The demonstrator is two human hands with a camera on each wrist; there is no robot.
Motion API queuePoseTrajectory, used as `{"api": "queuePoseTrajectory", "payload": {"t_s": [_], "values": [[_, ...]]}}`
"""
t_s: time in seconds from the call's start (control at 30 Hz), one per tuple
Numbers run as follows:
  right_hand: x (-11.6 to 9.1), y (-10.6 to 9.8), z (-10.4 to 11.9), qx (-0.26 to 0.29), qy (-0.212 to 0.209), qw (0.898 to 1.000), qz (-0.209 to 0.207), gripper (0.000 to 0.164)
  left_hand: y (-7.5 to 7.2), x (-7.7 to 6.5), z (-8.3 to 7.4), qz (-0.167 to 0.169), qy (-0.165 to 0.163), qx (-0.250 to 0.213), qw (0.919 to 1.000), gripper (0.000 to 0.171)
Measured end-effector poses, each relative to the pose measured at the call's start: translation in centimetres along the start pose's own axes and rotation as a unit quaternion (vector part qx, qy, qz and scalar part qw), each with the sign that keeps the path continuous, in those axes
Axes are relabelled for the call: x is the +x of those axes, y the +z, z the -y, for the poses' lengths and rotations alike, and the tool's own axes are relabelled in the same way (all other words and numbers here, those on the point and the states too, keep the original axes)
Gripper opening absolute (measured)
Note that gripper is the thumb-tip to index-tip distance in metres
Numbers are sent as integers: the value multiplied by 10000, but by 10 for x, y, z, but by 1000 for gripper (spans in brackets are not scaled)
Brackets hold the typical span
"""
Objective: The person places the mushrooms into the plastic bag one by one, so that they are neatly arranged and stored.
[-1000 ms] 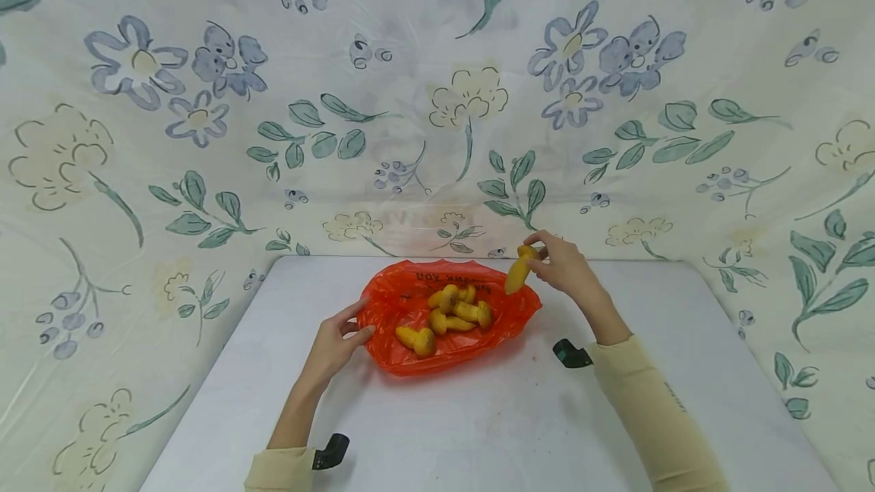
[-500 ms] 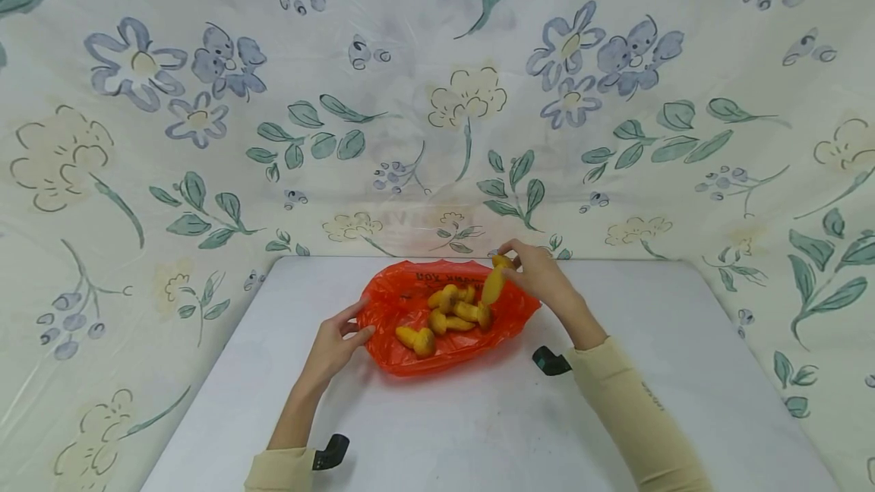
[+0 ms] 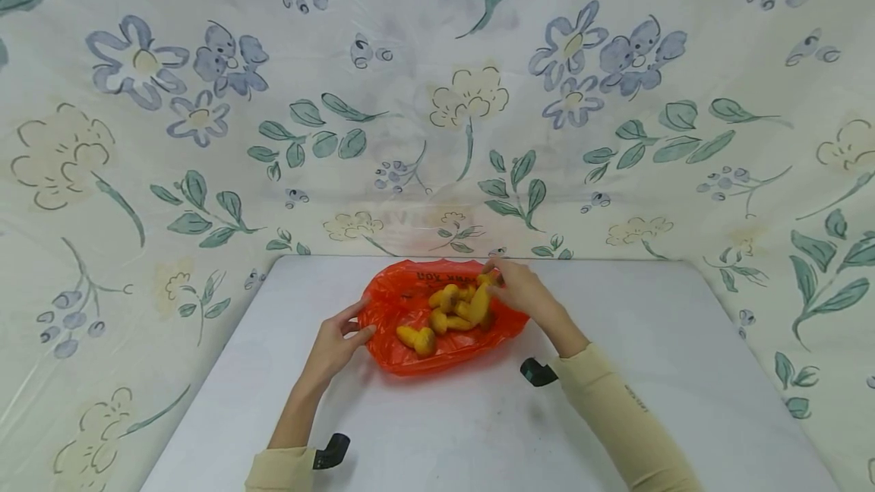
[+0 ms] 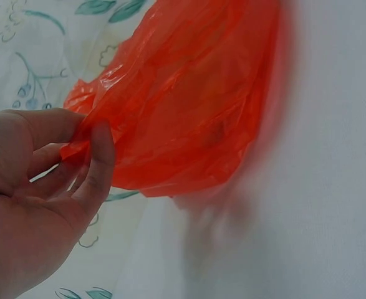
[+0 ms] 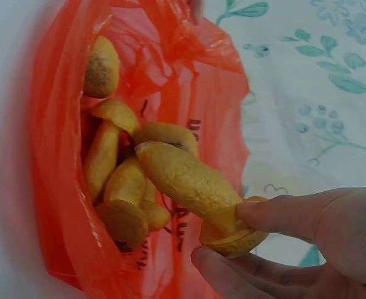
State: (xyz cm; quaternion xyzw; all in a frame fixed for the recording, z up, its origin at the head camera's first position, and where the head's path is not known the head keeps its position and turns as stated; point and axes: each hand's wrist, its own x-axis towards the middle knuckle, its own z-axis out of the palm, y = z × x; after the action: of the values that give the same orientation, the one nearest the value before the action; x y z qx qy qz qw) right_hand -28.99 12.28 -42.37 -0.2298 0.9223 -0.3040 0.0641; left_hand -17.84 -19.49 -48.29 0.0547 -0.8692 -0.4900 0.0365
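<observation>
A red plastic bag [image 3: 399, 359] with dark lettering lies open on the table, with several yellow mushrooms [image 3: 417, 340] inside. My left hand [image 3: 333, 344] pinches the bag's left rim; the left wrist view shows thumb and fingers gripping a fold of the thin film [image 4: 183, 112]. Over the bag's right side, my right hand [image 3: 522, 291] pinches a yellow mushroom [image 5: 189, 187] by its cap. Its stem points down toward the other mushrooms [image 5: 101, 156]; whether it touches them I cannot tell.
The bag rests on a white table [image 3: 437, 431]. Behind the table hangs a floral-patterned sheet [image 3: 410, 158]. A black wrist mount [image 3: 331, 452] sticks out from the left sleeve, another [image 3: 538, 373] from the right.
The right hand has moved left and down with the mushroom, from the bag's right edge to over the mushroom pile. The left hand and the bag have stayed in place.
</observation>
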Motion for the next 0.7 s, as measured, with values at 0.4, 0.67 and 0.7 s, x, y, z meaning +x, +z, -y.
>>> {"api": "queuePoseTrajectory", "payload": {"t_s": [0.4,0.67,0.7], "values": [[4,18,-3,187,214,9992,272,29,1,0,-1,44,-48,-39,10000,58],[4,30,-6,233,182,9991,304,30,1,0,1,31,-62,-71,10000,58],[4,31,-6,249,208,9990,311,29,1,0,0,33,-67,-72,9999,58]]}}
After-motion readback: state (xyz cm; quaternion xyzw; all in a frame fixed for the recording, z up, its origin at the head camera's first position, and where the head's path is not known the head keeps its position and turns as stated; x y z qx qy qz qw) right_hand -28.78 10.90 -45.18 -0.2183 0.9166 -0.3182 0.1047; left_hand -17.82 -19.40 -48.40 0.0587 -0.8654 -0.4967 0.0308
